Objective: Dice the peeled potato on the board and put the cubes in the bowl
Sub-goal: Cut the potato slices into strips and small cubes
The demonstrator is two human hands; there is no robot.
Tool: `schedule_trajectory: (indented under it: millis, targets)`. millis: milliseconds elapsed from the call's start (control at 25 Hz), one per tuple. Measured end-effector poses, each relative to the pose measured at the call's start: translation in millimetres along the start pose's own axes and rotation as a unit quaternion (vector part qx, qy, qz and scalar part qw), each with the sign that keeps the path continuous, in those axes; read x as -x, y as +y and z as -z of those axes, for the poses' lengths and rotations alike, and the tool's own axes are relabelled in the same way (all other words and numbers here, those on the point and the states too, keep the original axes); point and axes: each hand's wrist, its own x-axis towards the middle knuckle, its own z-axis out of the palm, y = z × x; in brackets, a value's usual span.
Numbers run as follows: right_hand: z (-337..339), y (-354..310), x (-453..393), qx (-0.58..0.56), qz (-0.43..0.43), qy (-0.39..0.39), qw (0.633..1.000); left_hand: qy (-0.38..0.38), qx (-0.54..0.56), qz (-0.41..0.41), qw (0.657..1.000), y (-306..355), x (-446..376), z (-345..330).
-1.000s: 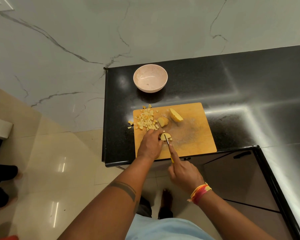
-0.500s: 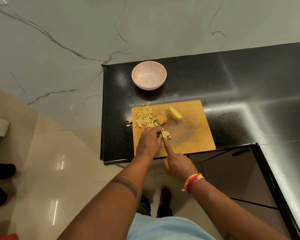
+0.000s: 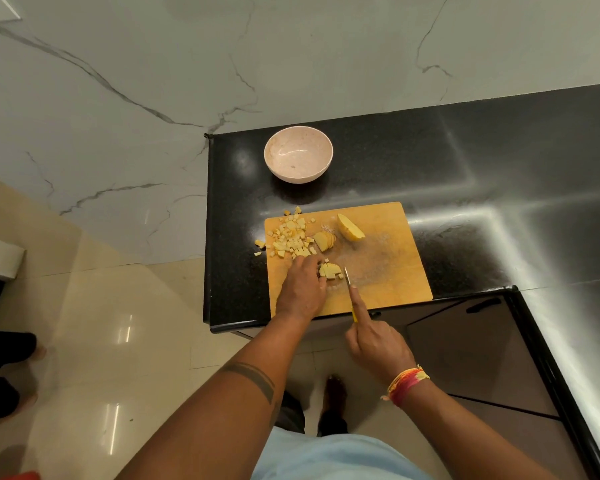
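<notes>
1. Head view, looking down: your left hand (image 3: 302,289) is planted on the wooden board (image 3: 388,271), fingers (image 3: 321,270) curled down and pressing against a small stack of cut potato pieces (image 3: 329,270).
2. Your right hand (image 3: 378,344) grips the knife (image 3: 347,277) by its yellow handle, forefinger stretched along the spine, the other fingers wrapped round the handle.
3. The blade tip sits just right of the pieces your left fingers pin; whether the edge touches them, you cannot tell from here.
4. Just beyond your left fingertips lies the heap of diced cubes (image 3: 291,239), spread over the board's far left corner.
5. A couple of stray cubes (image 3: 260,244) have spilled off the board's left edge onto the black tabletop (image 3: 499,168).
6. Further out from the fingers, right of the heap, a fan of potato slices (image 3: 324,240) leans together, and just right of it an uncut potato wedge (image 3: 350,227) rests on the board.
7. Well past your fingers, on the tabletop beyond the board's far edge, stands the pale pink bowl (image 3: 298,154); no cubes in it.
8. A red and yellow thread band (image 3: 407,384) circles your right wrist.
</notes>
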Motion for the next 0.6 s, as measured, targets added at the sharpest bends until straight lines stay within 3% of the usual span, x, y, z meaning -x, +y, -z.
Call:
schedule_trajectory:
  millis: [200,600]
  targets:
    - [-10,-5,-12,-0.033,-0.025,-0.019,0.999,-0.002,-0.002,0.015,1.000,1,-2,-5]
    - [-12,-47,-33,-0.024,0.050,-0.004,0.998,0.052,-0.034,0.055,0.997,-16,-7,23]
